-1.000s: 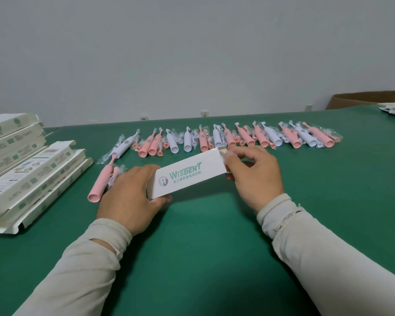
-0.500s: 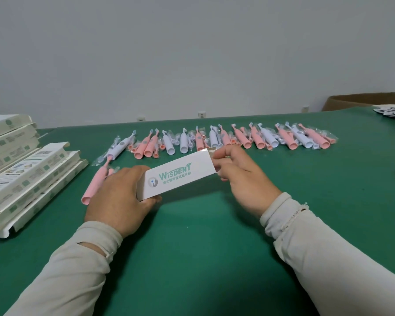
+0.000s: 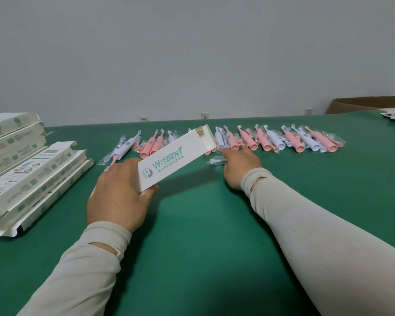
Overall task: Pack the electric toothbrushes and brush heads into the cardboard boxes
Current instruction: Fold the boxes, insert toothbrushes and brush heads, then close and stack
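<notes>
Left hand [image 3: 118, 192] grips near end of white box [image 3: 173, 159] — open mouth tilted up and away. Right hand [image 3: 240, 165] nearer the toothbrush row [image 3: 260, 141], fingers relaxed, forefinger out toward it. Handles lie pointing back at the hands.

There is just one camera, worn on the person's head. It looks forward and down over the green desk [image 3: 214, 247], close above both arms. The far wall [image 3: 192, 53] fills the top half of the picture.
</notes>
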A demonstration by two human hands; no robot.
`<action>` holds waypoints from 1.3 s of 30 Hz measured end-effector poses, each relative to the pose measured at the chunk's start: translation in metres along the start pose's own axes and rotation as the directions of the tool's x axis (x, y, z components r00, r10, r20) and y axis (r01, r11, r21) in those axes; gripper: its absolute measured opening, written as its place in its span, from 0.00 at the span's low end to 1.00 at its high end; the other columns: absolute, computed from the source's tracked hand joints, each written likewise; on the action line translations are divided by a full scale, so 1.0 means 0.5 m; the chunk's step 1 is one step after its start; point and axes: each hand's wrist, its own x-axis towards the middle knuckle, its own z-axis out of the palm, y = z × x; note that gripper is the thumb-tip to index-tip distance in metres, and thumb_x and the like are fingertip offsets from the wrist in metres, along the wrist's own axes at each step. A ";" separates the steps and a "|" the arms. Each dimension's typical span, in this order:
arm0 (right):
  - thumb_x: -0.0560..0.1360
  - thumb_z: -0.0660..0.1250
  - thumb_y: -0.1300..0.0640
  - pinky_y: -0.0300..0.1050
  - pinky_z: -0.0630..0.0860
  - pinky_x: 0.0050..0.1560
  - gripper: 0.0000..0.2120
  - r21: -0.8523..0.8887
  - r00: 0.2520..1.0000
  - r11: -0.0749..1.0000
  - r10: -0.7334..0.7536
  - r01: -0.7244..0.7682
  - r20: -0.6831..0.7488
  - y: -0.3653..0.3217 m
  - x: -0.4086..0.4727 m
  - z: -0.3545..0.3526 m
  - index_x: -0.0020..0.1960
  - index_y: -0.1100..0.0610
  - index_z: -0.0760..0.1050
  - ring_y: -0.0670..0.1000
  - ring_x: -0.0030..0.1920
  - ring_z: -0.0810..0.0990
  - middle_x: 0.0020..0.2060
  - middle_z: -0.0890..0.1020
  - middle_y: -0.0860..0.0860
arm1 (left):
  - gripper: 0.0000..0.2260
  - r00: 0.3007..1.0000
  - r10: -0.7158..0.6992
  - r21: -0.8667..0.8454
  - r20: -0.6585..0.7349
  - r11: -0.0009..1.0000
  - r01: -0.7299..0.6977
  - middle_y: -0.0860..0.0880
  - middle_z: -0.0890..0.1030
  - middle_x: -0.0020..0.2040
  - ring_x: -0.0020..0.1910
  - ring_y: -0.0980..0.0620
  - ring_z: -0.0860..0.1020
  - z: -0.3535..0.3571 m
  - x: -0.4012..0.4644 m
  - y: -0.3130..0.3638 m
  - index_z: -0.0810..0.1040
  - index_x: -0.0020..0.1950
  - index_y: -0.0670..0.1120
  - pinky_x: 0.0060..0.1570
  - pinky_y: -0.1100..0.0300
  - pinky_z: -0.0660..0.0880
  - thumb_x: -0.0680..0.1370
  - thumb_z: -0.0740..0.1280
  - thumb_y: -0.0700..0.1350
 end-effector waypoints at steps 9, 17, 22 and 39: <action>0.80 0.62 0.52 0.51 0.76 0.52 0.09 -0.302 0.996 0.949 -0.079 0.091 0.050 0.041 -0.077 -0.029 0.52 0.55 0.78 0.56 0.53 0.75 0.49 0.77 0.53 | 0.19 0.999 0.034 -0.013 0.035 0.999 -0.034 0.52 0.77 0.56 0.56 0.46 0.73 -0.002 -0.001 0.009 0.73 0.62 0.56 0.47 0.50 0.73 0.73 0.73 0.54; 0.83 0.60 0.52 0.35 0.70 0.35 0.06 0.627 0.862 0.651 -0.085 0.428 -0.500 0.034 -0.166 -0.062 0.48 0.44 0.71 0.42 0.33 0.75 0.38 0.80 0.46 | 0.21 0.995 0.085 0.038 0.047 0.996 -0.086 0.53 0.77 0.58 0.59 0.47 0.72 -0.001 -0.010 0.009 0.73 0.64 0.57 0.48 0.52 0.69 0.73 0.73 0.53; 0.84 0.59 0.55 0.32 0.71 0.37 0.07 0.617 0.848 0.614 -0.180 0.492 -0.498 0.008 -0.167 -0.043 0.49 0.43 0.69 0.37 0.35 0.77 0.40 0.82 0.43 | 0.22 0.985 0.131 0.056 0.115 0.989 -0.138 0.57 0.75 0.59 0.61 0.51 0.70 0.001 -0.009 0.014 0.70 0.65 0.61 0.48 0.53 0.70 0.73 0.72 0.56; 0.83 0.57 0.48 0.52 0.78 0.48 0.10 0.166 0.967 0.953 -0.240 0.252 -0.091 0.047 -0.158 -0.061 0.59 0.48 0.75 0.55 0.44 0.79 0.44 0.82 0.48 | 0.23 0.982 0.130 0.059 0.134 0.989 -0.139 0.55 0.76 0.59 0.60 0.50 0.71 0.006 -0.010 0.010 0.71 0.65 0.60 0.50 0.51 0.73 0.73 0.73 0.57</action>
